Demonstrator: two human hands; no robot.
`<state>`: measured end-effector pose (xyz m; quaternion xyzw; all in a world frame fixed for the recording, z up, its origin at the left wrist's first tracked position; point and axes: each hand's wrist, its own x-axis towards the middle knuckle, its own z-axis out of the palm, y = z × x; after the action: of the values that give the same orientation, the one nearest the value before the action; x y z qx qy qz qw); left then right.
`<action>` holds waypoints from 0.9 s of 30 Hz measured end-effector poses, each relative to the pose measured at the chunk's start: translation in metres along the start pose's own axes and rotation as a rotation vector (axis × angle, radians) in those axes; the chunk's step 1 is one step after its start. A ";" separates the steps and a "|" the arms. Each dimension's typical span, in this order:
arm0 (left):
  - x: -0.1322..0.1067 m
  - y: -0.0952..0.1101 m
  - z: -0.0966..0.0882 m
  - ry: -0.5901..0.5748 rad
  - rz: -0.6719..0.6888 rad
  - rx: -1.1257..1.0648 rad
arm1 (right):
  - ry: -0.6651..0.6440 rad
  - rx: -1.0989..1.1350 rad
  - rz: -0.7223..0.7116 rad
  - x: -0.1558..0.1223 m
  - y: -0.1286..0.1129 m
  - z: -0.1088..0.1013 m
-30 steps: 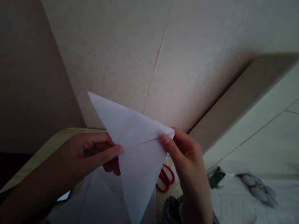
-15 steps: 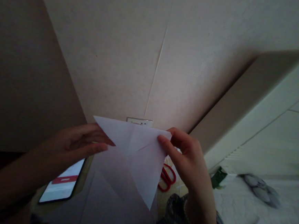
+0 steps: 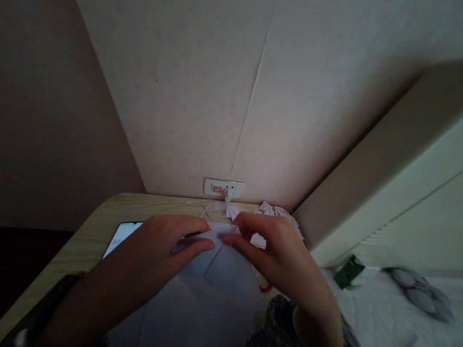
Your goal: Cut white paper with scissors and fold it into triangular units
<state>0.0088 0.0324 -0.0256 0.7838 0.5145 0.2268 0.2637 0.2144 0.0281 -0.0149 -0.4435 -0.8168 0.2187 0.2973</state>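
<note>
Both hands pinch a folded sheet of white paper [image 3: 217, 237] along its far edge, above the table. My left hand [image 3: 170, 243] has its thumb on the near face and its fingers behind. Close beside it, my right hand [image 3: 274, 246] grips the paper between thumb and forefinger near the upper right corner. A crease runs down between the two thumbs. Beneath lies more white paper [image 3: 196, 320], partly covered by my arms. Part of the red scissors [image 3: 265, 288] shows under my right hand.
On the wooden table [image 3: 90, 232] a phone [image 3: 120, 235] lies partly under my left forearm. Folded paper pieces [image 3: 276, 210] sit at the back right. A wall socket [image 3: 223, 188] holds a plug. To the right are a green box [image 3: 349, 272] and a grey object [image 3: 422, 293] on white bedding.
The folded paper has come down toward the table. My left hand has moved right and now grips it, closer to my right hand. The view has tilted, showing more of the table.
</note>
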 end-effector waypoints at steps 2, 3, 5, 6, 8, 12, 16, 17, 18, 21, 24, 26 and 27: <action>0.001 -0.001 -0.002 0.009 0.020 -0.008 | 0.043 0.105 0.004 0.000 0.000 -0.001; 0.002 -0.001 -0.005 0.010 0.032 -0.019 | 0.059 0.162 0.009 0.000 -0.001 -0.002; 0.003 0.001 -0.011 -0.013 0.059 -0.053 | 0.085 0.252 0.021 0.000 -0.001 -0.002; 0.003 0.002 -0.014 -0.029 0.056 -0.078 | 0.096 0.279 0.028 0.001 -0.002 -0.002; 0.003 0.005 -0.016 -0.062 0.028 -0.158 | 0.106 0.308 0.041 0.001 -0.003 -0.003; 0.004 0.010 -0.014 -0.105 0.004 -0.414 | 0.099 0.341 0.070 0.000 -0.006 -0.003; 0.007 0.012 -0.011 -0.065 -0.023 -0.496 | 0.087 0.404 0.090 0.000 -0.008 -0.004; 0.008 0.012 -0.011 -0.054 -0.027 -0.497 | 0.082 0.416 0.093 0.001 -0.008 -0.004; 0.008 0.012 -0.011 -0.045 -0.028 -0.502 | 0.077 0.422 0.094 0.001 -0.009 -0.004; 0.008 0.011 -0.011 -0.050 -0.035 -0.550 | 0.073 0.407 0.079 0.000 -0.009 -0.005; 0.007 0.010 -0.012 -0.085 -0.070 -0.597 | 0.077 0.374 0.049 -0.001 -0.008 -0.005; 0.007 0.011 -0.012 -0.125 -0.096 -0.616 | 0.071 0.357 0.039 -0.001 -0.009 -0.006; 0.007 0.012 -0.013 -0.143 -0.106 -0.623 | 0.065 0.350 0.036 -0.001 -0.009 -0.006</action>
<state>0.0119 0.0376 -0.0073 0.6516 0.4404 0.3036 0.5379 0.2137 0.0229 -0.0054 -0.4063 -0.7480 0.3485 0.3924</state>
